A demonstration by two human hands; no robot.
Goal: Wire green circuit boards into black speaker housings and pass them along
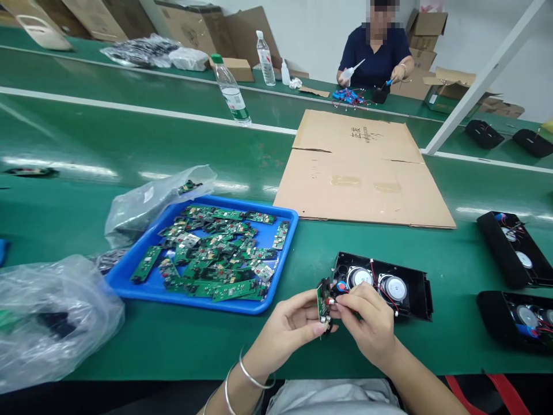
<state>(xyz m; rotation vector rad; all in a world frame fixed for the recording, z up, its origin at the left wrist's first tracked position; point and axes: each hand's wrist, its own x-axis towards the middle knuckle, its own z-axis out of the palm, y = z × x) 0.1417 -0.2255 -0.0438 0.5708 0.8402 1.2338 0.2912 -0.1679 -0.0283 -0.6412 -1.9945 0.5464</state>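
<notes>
Left hand (290, 329): I clamp one circuit board (321, 301) upright | right hand (370, 318): bent inward, I pinch small connector (330, 301) beside it

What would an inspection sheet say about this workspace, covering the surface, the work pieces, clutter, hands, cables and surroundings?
Surface: green bench, with a flattened cardboard sheet lying beyond the tray and casing.
Work pieces: one circuit board in hand; an open black casing with two round speakers; a blue tray piled with loose boards.
Clutter: a clear plastic bag left of the tray.
Hands: left hand holds the board; right hand pinches a small connector beside it; whether plugged in, cannot tell.
Cables: thin wires lie loosely over the casing.
Surroundings: a co-worker at the far bench; cardboard boxes behind.
</notes>
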